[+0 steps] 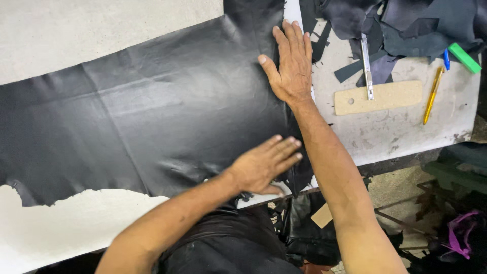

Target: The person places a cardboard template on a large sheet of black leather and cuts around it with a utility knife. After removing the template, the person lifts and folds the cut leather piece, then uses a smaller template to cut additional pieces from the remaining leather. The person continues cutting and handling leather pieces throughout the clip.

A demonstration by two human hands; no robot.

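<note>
Neither grip clamps anything: left hand point(264, 167) and right hand point(290, 63) lie flat, fingers extended, pressing the large black leather sheet point(152, 111) spread across the pale worktop point(76, 30).

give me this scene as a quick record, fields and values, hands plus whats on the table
left hand: left hand flat on the near edge of the black leather sheet
right hand: right hand flat, fingers spread, on the sheet's far right edge
surface: pale worktable
tools: metal knife lying across a tan template; yellow pen; green block
scraps: dark offcuts
</note>
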